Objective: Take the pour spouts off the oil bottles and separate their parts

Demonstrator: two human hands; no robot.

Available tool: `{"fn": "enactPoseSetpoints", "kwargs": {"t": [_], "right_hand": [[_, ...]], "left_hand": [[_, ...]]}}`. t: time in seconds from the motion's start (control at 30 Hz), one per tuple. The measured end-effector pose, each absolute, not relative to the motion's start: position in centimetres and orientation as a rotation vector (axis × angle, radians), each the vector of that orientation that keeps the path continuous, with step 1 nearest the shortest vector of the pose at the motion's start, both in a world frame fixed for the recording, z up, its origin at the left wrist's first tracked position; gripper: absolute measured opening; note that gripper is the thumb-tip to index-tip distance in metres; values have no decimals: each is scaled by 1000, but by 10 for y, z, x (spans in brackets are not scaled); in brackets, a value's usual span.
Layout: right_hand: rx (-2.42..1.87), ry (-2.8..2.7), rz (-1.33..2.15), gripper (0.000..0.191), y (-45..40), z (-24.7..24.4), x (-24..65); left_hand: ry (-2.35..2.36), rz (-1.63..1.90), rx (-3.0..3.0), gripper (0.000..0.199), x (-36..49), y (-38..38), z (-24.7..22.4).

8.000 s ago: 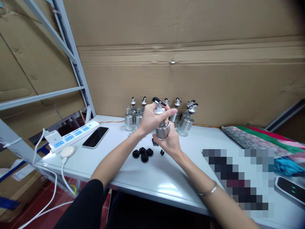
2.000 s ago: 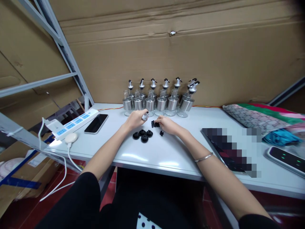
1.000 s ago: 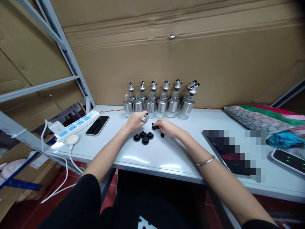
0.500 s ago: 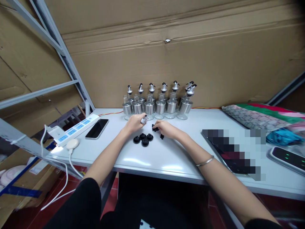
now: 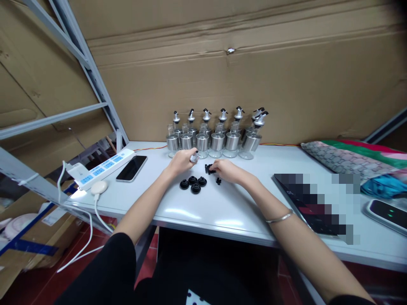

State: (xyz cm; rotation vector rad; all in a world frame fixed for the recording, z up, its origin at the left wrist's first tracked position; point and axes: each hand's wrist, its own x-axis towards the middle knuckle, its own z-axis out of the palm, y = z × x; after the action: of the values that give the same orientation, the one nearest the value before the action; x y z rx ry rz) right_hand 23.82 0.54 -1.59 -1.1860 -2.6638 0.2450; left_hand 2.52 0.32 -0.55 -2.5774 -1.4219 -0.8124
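My left hand (image 5: 183, 161) is closed round a silver pourer spout (image 5: 194, 157) with a dark tip, held just above the table in front of the bottles. To its right, my right hand (image 5: 226, 170) has its fingers pinched together at a little cluster of small black plastic parts (image 5: 209, 168). Which piece lies between those fingertips is partly hidden. Another small black part (image 5: 218, 181) lies below that hand. Several round black stoppers (image 5: 195, 188) sit grouped on the table between my forearms.
Glass bottles with steel sleeves (image 5: 217, 142) line the back, the rear ones with pourers (image 5: 223, 113) on. At left are a phone (image 5: 132, 168), a power strip (image 5: 106, 168) and a white charger (image 5: 99, 187). A partly blurred tablet-like object (image 5: 299, 203) and fabric bundle (image 5: 346, 163) lie right.
The whole view has shifted slightly. My left hand still holds the pourer spout, and my right hand has drawn back a little to the right at the small black parts, exposing more of them.
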Motion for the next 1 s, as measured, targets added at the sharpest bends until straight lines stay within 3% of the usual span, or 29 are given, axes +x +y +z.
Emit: {"fn": "enactPoseSetpoints", "kwargs": {"t": [1.0], "right_hand": [[-1251, -2671, 229, 47, 4, -17, 239]], "left_hand": [[-1432, -787, -2561, 13, 25, 1, -3]]}}
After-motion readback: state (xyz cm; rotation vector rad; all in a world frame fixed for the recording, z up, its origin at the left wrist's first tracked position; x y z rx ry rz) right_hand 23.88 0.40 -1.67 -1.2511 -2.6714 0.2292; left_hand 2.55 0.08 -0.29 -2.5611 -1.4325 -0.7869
